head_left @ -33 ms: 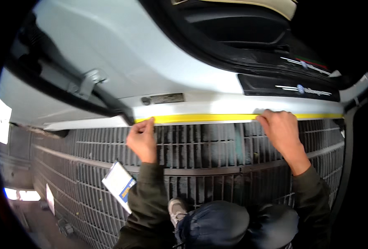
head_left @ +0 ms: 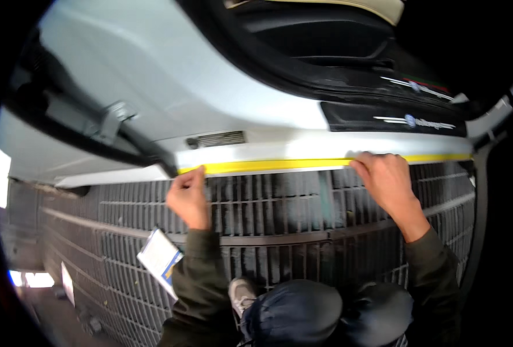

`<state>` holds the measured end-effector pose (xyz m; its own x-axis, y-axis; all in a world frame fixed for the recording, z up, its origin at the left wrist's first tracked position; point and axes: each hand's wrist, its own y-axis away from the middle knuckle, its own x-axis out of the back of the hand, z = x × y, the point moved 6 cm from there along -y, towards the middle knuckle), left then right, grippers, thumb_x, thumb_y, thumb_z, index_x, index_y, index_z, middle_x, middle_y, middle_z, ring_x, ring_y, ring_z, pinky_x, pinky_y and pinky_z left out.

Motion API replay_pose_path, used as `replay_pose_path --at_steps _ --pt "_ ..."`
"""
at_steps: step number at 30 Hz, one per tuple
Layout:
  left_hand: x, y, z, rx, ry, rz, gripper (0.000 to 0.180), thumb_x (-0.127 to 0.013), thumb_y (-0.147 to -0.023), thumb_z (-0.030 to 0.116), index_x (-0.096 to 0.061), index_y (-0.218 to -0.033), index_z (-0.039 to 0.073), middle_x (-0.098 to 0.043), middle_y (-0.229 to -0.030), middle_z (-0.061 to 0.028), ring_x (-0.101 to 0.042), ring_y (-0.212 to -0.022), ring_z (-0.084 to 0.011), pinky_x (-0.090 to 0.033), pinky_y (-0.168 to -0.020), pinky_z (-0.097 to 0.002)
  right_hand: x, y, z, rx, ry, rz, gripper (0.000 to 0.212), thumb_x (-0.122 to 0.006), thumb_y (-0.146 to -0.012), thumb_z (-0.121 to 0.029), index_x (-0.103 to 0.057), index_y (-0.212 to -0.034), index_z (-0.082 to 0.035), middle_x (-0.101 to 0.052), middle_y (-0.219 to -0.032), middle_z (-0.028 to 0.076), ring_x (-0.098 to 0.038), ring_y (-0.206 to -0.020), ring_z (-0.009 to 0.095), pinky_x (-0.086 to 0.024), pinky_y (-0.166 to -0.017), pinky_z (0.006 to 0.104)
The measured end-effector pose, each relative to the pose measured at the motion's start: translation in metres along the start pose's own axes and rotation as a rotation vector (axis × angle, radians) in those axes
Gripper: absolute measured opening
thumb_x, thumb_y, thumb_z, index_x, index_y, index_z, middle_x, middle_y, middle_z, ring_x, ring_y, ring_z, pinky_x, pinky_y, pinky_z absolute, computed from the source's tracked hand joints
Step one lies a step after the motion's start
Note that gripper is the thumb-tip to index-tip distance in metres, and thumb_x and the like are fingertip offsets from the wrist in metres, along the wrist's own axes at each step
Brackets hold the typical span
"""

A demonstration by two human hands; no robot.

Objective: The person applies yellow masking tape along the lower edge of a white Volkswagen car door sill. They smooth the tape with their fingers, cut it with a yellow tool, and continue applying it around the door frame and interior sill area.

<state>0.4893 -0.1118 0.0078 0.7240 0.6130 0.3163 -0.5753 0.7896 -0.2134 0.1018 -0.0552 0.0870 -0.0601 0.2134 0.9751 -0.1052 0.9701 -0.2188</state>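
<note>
Left grip (head_left: 188, 198) curled | right grip (head_left: 386, 180) knuckles-up | both at yellow strip (head_left: 279, 166)

Tape (head_left: 279, 165) lies on the sill (head_left: 297, 146), left hand (head_left: 189, 199) at its nine-o'clock end, right hand (head_left: 388, 182) toward three; packet (head_left: 159, 255), left hand's seven o'clock.

Floor: dark slatted grating (head_left: 268, 200), thin cross rods, one thicker beam (head_left: 273, 239) running roughly left-right, bowed by the lens. Faint teal tint on part of it. Beyond it, lower left, plain brownish floor (head_left: 51, 318), blurry. Two blown-out white patches at left, upper (head_left: 1, 176) and lower (head_left: 36, 280); can't tell windows from lamps. Left background dim, right side nearly black.
</note>
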Motion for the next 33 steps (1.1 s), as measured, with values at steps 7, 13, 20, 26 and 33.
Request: replay_pose_path --at_steps 7,13,20,26,33 --pt "-0.001 -0.001 -0.002 -0.059 -0.09 -0.005 0.029 -0.084 -0.077 0.022 -0.071 -0.077 -0.004 -0.06 -0.065 0.0001 -0.048 -0.062 -0.007 -0.042 -0.06 -0.0239 0.02 0.08 0.088 0.205 -0.074 0.031 0.041 -0.067 -0.091 -0.025 -0.06 -0.13 -0.013 -0.067 -0.07 0.009 -0.065 -0.059 0.022 -0.053 -0.057 0.0362" --pt "-0.001 -0.006 -0.01 -0.162 -0.158 0.024 0.042 -0.084 -0.08 0.026 -0.056 -0.062 0.0 -0.054 -0.059 -0.0001 -0.042 -0.057 -0.0088 -0.04 -0.057 -0.0254 0.019 0.115 0.201 -0.202 0.047 0.183 0.02 -0.063 -0.094 -0.03 -0.068 -0.107 -0.015 -0.068 -0.071 0.012 -0.067 -0.066 0.034 -0.052 -0.058 0.0436" --pt "-0.05 0.102 0.081 -0.898 -0.228 -0.292 0.017 -0.071 -0.077 -0.003 -0.065 -0.09 0.005 -0.068 -0.09 -0.0103 -0.065 -0.086 -0.0269 -0.051 -0.082 -0.0366 0.006 0.08 0.199 -0.472 0.206 0.072 0.029 -0.061 -0.092 -0.039 -0.072 -0.087 -0.012 -0.068 -0.069 0.012 -0.067 -0.067 0.033 -0.052 -0.061 0.0449" --pt "-0.124 0.195 0.094 -1.224 -0.335 -0.961 0.061 -0.071 -0.082 0.013 -0.048 -0.139 0.006 -0.044 -0.149 -0.0172 -0.037 -0.142 -0.0326 -0.028 -0.117 -0.0495 0.0 0.071 0.192 -0.489 0.225 0.079 0.028 -0.063 -0.091 -0.036 -0.072 -0.085 -0.011 -0.068 -0.07 0.013 -0.067 -0.067 0.033 -0.053 -0.063 0.0448" --pt "-0.196 0.24 0.117 -1.365 -0.395 -1.068 0.075 -0.066 -0.091 0.033 -0.03 -0.15 0.004 -0.028 -0.157 -0.0192 -0.024 -0.148 -0.0317 -0.021 -0.121 -0.045 -0.004 0.07 0.193 -0.482 0.197 0.107 0.029 -0.064 -0.09 -0.035 -0.072 -0.082 -0.009 -0.068 -0.069 0.014 -0.068 -0.066 0.034 -0.053 -0.062 0.0445"
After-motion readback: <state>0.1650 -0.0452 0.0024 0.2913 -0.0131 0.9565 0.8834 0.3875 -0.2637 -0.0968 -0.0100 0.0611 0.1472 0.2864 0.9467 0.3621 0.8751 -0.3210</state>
